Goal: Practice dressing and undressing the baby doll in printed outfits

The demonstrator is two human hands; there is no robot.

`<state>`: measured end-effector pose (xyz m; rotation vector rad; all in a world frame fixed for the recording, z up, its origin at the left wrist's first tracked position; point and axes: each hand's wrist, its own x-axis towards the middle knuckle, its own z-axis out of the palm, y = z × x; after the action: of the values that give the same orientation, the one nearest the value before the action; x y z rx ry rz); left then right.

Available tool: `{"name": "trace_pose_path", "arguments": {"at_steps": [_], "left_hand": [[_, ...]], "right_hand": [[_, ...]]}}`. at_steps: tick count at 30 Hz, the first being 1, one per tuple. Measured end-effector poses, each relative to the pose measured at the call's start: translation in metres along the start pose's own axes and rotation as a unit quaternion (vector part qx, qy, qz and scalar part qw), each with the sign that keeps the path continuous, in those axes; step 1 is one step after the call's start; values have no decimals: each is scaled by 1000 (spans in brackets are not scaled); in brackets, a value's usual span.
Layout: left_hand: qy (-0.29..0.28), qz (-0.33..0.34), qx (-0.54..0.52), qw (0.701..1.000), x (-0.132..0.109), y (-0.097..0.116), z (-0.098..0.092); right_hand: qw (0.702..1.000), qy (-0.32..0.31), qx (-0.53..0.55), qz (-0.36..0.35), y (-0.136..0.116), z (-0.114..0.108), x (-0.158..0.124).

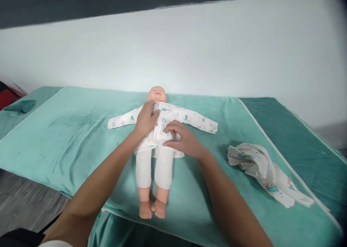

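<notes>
A baby doll [157,93] lies on its back with its head toward the wall. It has on a white long-sleeved jacket [168,116] with small green prints, its sleeves spread to both sides, and white lower legs show below the hem. My left hand [148,118] rests on the jacket's chest near the collar, fingers stretched out and thumb apart. Over the lower front of the jacket is my right hand [185,138], its fingers curved with a gap between them and the thumb. Nothing shows in either hand. Part of the jacket's front edge is hidden by the left hand.
A crumpled white printed garment [260,167] lies to the right of the doll. Green cloth [81,131] covers the bed, with wrinkles at the left. A white wall [189,51] stands directly behind. Something red and black [8,97] is at the far left edge.
</notes>
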<state>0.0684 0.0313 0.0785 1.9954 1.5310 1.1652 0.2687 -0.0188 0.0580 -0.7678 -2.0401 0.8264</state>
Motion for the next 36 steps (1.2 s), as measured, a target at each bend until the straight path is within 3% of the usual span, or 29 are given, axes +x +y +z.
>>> {"name": "trace_pose_path", "arguments": {"at_steps": [4, 7, 10, 14, 16, 18, 21, 23, 29, 36], "left_hand": [[-19, 38, -39, 998, -29, -14, -9], [-4, 27, -79, 997, -49, -29, -13], [57, -56, -94, 992, -63, -45, -16], [123, -114, -85, 982, -69, -60, -16], [127, -128, -87, 980, -69, -64, -16], [115, -148, -92, 978, -67, -65, -16], [102, -160, -100, 977, -66, -66, -16], [108, -162, -101, 976, -66, -66, -16], [123, -171, -86, 974, -66, -71, -15], [177, -211, -166, 947, -62, -81, -11]], "right_hand": [[972, -70, -220, -38, -25, 14, -9], [959, -45, -279, -32, -34, 23, -14], [976, -56, -208, -30, -32, 18, -14], [993, -112, 5, 23, -23, -2, -13], [991, -66, 94, 64, -18, -7, -13], [984, 36, 148, 90, -10, -5, -12], [970, 173, 150, 84, 1, 4, -11], [973, 198, 108, 41, 6, 11, -9], [996, 58, -58, -39, -1, 29, -8], [993, 65, -97, -24, -2, 47, -12]]}}
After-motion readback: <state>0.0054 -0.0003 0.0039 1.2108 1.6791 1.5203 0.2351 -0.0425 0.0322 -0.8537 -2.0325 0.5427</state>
